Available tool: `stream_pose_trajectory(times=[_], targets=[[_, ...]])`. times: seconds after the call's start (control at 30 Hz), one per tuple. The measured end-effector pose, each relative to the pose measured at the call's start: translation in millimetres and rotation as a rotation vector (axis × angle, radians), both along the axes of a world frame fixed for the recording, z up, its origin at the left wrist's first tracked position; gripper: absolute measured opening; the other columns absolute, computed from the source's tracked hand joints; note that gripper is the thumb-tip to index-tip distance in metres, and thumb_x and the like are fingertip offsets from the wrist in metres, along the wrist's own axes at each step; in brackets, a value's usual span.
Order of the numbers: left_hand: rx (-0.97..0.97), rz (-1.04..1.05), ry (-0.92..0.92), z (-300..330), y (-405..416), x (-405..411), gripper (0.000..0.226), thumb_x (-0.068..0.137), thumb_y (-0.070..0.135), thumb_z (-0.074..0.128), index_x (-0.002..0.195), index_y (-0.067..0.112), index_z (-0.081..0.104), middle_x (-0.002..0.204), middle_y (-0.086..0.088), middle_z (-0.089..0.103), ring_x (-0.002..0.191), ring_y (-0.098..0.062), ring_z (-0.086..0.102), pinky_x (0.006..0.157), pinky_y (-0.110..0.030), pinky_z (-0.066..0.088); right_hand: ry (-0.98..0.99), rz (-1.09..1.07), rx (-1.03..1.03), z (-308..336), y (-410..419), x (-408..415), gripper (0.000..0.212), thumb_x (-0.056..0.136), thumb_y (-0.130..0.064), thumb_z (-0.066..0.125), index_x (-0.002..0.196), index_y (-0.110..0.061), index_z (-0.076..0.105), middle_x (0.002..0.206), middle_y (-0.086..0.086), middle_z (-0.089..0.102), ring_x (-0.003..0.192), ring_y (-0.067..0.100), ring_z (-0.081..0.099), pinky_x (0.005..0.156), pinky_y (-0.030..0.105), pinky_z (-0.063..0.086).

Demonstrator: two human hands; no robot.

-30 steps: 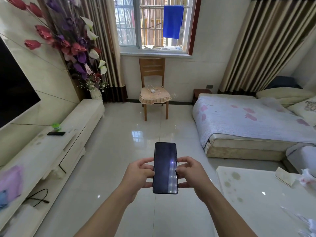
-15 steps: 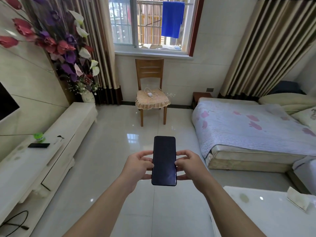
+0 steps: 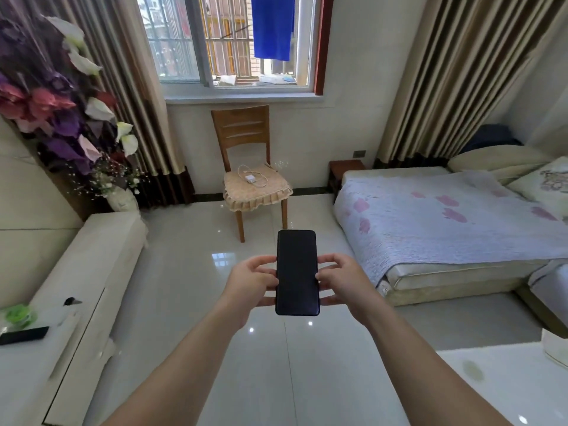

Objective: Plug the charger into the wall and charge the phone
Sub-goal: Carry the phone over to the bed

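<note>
Your left hand (image 3: pixel 253 279) and right hand (image 3: pixel 341 279) hold the phone (image 3: pixel 297 272) between them, fingers and thumbs curled onto its long edges, the left on its left side and the right on its right. You have the phone upright in front of you with its dark screen facing you, out over the glossy tiled floor (image 3: pixel 184 287). Straight ahead and well apart from your hands stands a wooden chair (image 3: pixel 242 133) against the wall under the window (image 3: pixel 233 41); on its cushioned seat lies the white charger (image 3: pixel 250 179) with its cable (image 3: pixel 261 179) looped around it. A wall socket (image 3: pixel 359 154) sits low on the wall to the right of the chair, just above a small dark wooden stand (image 3: pixel 345 170) at the corner of the bed (image 3: pixel 445 216). The bed fills the right side, with pillows (image 3: pixel 491 161) at its far end. On your left runs a long white cabinet (image 3: pixel 86 272), carrying a dark flat object (image 3: pixel 23 335) and something green (image 3: pixel 18 315); a vase of purple, red and white flowers (image 3: pixel 61 118) rises at its far end. A white table (image 3: pixel 507 385) edges in at lower right. Between you and the chair only open floor shows.
</note>
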State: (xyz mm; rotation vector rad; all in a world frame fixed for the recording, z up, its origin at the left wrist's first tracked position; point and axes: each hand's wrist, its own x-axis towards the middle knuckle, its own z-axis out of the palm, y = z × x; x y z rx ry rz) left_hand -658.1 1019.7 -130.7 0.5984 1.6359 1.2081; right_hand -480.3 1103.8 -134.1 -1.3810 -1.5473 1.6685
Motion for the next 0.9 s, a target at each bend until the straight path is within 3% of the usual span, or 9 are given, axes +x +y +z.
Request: stream_pose_trajectory(times=[0.4,0.7,0.9], targets=[[-0.040,-0.055,0.048,-9.5,147.8,-55.9,0.045,0.089,-0.014,0.056,0.118,0.019,0.067,0.099,-0.010,0.078,0.086,-0.025,0.077,0.073,-0.049,0.065,0.031,-0.081,-0.015,-16.4,132.5,-54.0,0.031,0.085,0.000,0.055,0.109,-0.018,0.063,0.098,0.013,0.071,0.078,0.022,0.073,0.057,0.036,0.061],[-0.024,-0.051,0.028,-11.7,269.9,-93.9,0.047,0.088,-0.016,0.054,0.115,0.018,0.070,0.099,-0.012,0.078,0.084,-0.024,0.078,0.063,-0.040,0.064,0.013,-0.084,0.010,-11.2,254.0,-90.9,0.028,0.090,0.000,0.056,0.108,-0.021,0.061,0.102,0.013,0.069,0.083,0.025,0.073,0.050,0.030,0.059],[-0.014,-0.090,0.018,-10.6,334.5,-110.5,0.048,0.088,-0.016,0.053,0.118,0.016,0.069,0.101,-0.014,0.077,0.086,-0.026,0.077,0.065,-0.041,0.064,0.008,-0.116,-0.002,-8.8,312.4,-105.0,0.028,0.090,0.001,0.054,0.103,-0.023,0.060,0.100,0.011,0.070,0.079,0.022,0.073,0.049,0.028,0.058]])
